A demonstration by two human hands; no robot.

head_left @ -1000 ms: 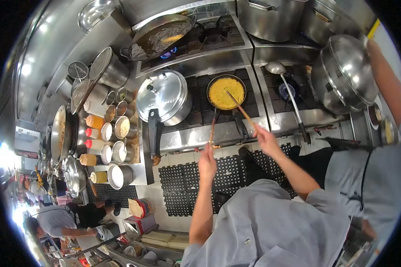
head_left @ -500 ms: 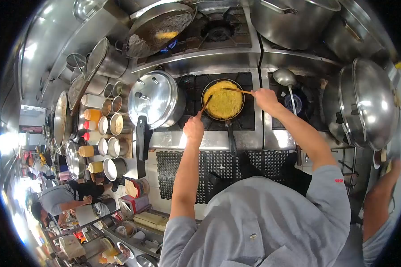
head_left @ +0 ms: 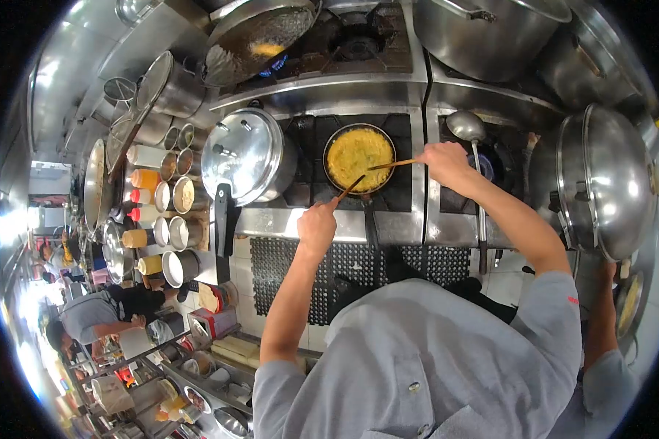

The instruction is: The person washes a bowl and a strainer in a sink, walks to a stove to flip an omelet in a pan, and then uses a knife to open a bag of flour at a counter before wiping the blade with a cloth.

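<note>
A yellow omelette-like layer [head_left: 356, 150] fills a small black frying pan [head_left: 326, 170] on the stove, its handle pointing toward my body. My left hand [head_left: 317, 227] is closed around a dark-tipped wooden chopstick [head_left: 349, 189], whose tip reaches over the pan's near edge. From the right, my right hand [head_left: 447, 164] grips another wooden chopstick [head_left: 397, 164], its tip at the lower right part of the yellow layer. The two tips are close together near the pan's near side. Neither hand touches the pan or its handle.
A lidded pressure cooker [head_left: 243, 150] stands left of the pan. To the right are a ladle [head_left: 467, 126] and a large domed steel lid [head_left: 606, 183]. Behind, a wok [head_left: 234, 62] sits over a blue flame. Squeeze bottles [head_left: 145, 178] line the left. Other people's arms show at both sides.
Both chopstick tips have moved from the middle and upper part of the yellow layer to its near side. My left hand is lower. The person's arm at far right has shifted.
</note>
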